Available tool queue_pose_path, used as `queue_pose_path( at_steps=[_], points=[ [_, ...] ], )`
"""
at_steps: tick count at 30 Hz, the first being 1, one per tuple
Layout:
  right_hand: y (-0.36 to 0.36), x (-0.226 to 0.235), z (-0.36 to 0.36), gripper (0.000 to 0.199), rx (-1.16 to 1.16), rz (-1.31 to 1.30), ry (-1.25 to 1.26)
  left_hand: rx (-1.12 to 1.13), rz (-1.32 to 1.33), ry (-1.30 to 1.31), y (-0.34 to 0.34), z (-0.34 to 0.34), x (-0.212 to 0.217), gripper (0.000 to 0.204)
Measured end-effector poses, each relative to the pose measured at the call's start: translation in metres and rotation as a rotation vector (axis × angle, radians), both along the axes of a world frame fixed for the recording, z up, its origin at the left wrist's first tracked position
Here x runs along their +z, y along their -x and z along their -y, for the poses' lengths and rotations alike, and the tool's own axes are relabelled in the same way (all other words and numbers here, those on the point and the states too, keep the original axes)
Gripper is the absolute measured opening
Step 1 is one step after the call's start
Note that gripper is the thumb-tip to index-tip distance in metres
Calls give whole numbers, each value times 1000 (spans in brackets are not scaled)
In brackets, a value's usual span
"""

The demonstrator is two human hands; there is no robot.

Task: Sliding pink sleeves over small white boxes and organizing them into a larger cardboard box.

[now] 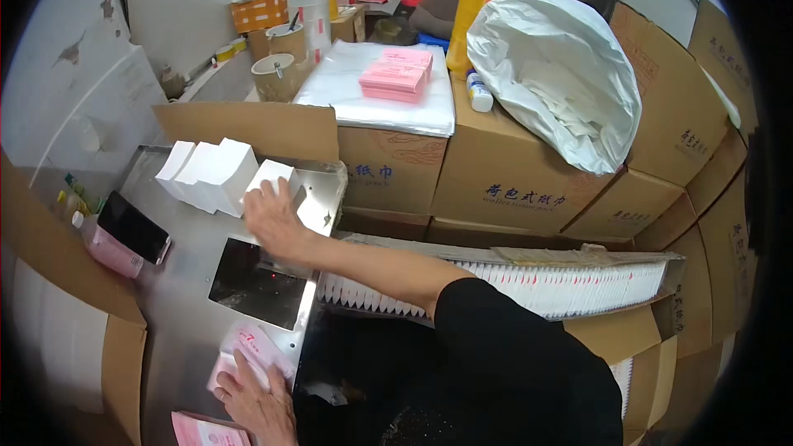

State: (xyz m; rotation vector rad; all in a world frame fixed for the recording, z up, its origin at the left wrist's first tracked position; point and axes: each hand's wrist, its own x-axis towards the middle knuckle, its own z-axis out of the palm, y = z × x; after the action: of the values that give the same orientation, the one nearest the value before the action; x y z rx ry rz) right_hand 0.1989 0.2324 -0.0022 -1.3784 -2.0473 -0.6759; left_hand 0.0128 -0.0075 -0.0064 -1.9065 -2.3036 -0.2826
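My left hand (256,405) is at the near end of the metal table, its fingers bent over a pink wrapper (263,347) and holding it by the table edge. More pink wrappers (206,431) lie just below that hand. Farther up, my right arm reaches across, and my right hand (277,219) has its fingers closed on a small white tissue stack (273,172); the palm side is hidden. Beside it stand several white tissue stacks (211,172) in a row. Between my hands, a dark glossy panel (258,282) is set in the tabletop.
A dark-screened phone (134,227) leans on a pink pack (114,252) at left. Cardboard boxes (512,173) rise ahead, bearing pink packets (396,74) and a white bag (553,74). A long carton (570,285) of white packs is at right. Another person (450,8) sits behind.
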Motion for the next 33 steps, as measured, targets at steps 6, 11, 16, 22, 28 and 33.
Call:
queue_pose_path(
  at_steps=[6,11,16,22,28,33],
  points=[
    [-4,-17,-37,18,-29,-97,54,36,-40,24,7,-1,8,67],
    [-32,8,-27,15,194,-256,245,-152,61,-177,1,4,14,53],
    [-51,0,-23,33,297,-337,111,-170,201,-214,0,-1,3,40],
    [17,12,102,31,940,-145,66,-265,363,-160,2,14,12,53],
    [46,-23,136,23,952,132,355,-238,352,-243,-6,13,17,77],
    [72,-42,66,23,639,176,563,-216,347,-71,3,30,42,63]
  ],
)
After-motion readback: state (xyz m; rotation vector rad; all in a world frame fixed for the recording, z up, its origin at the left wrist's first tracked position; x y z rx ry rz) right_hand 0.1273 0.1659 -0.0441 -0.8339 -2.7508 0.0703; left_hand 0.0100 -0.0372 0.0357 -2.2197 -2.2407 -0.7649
